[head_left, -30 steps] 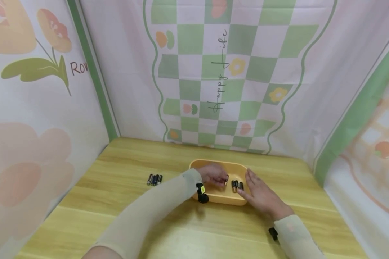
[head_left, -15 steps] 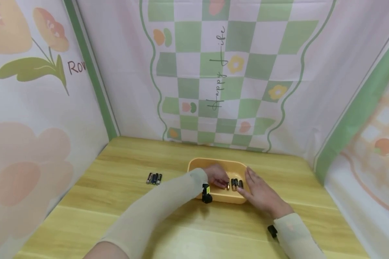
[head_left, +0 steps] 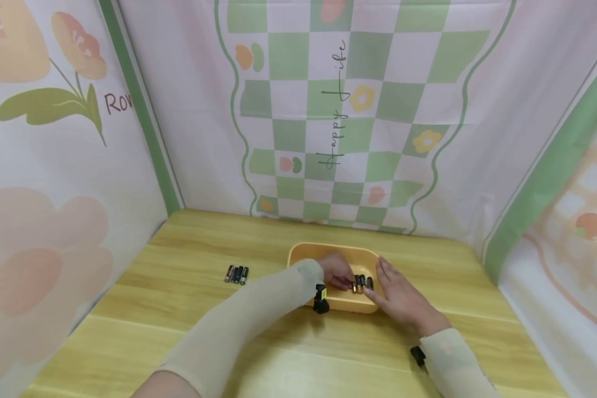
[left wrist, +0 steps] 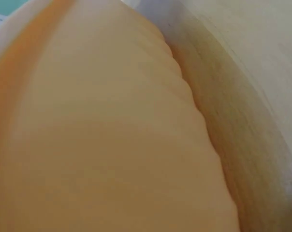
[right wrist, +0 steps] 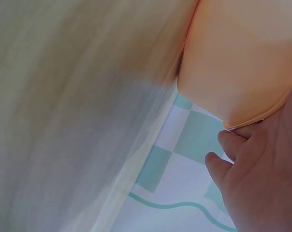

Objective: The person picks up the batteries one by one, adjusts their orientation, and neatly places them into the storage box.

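My left hand (head_left: 337, 270) reaches into a yellow plastic basin (head_left: 298, 250) and pinches a dark battery with a copper end (head_left: 355, 288). Right beside it in the basin lie several similar batteries (head_left: 362, 281) in a row. The right hand (head_left: 405, 298) lies against the basin's right end, fingers extended along the rim and thumb over the near corner. In the right wrist view, that hand (right wrist: 264, 179) is at the rim of the basin (right wrist: 233, 63). The basin's outer wall (left wrist: 112, 121) fills most of the left wrist view, where the left hand is hidden.
Several batteries (head_left: 236, 275) lie side by side on the wooden table (head_left: 179, 309), left of the basin. Printed fabric (head_left: 323, 110) hangs behind the table and along both sides. Each wrist carries a small black camera (head_left: 320, 298).
My left hand has moved right inside the basin, bringing its battery up beside the others there. The right hand has stayed on the basin's right end.
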Available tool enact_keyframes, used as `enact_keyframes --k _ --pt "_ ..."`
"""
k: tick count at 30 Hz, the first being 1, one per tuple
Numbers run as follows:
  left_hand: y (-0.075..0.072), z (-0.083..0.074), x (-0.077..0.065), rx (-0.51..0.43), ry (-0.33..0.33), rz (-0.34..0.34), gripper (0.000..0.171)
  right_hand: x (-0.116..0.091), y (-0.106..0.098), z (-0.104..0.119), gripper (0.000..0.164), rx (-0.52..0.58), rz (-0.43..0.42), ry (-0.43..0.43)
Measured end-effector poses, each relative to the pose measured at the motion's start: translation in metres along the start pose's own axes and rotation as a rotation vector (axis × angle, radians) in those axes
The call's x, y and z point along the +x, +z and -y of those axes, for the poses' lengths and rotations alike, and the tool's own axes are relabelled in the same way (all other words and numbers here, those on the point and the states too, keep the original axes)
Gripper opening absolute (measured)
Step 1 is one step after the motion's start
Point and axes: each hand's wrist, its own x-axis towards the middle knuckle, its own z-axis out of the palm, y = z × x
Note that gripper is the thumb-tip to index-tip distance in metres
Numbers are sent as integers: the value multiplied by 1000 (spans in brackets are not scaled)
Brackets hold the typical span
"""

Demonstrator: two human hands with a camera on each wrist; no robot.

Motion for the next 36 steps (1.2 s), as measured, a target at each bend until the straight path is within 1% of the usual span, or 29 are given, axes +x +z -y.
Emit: enact_keyframes --k 2,4,9,11,15,18,21,24,26,33,36 --pt "2 1 1 25 10 -10 15 0 1 0 88 -3 0 -2" --pt "5 3 5 37 -1 -30 12 1 1 1 86 -4 -1 -4" --pt "13 10 21 61 -70 -109 5 1 3 1 84 -14 -7 -11" --pt "15 12 25 67 -84 -135 3 1 3 1 83 -16 -8 -10" --pt "16 12 25 90 -68 -170 7 1 4 2 84 -14 -7 -9" --pt "16 12 23 107 -51 -182 10 1 4 3 84 -11 -5 -9" --pt "16 14 23 107 -54 -190 11 1 5 4 86 -7 -4 -9" --pt "15 16 25 88 -59 -180 10 0 6 4 86 -8 -6 -10" --pt "13 17 26 77 -50 -162 9 0 6 3 85 -11 -11 -13" --pt "-4 19 32 34 -17 -26 17 0 3 1 84 -11 -25 -16" --pt "-10 17 35 -20 -16 14 11 -1 1 -2 85 5 -19 0"
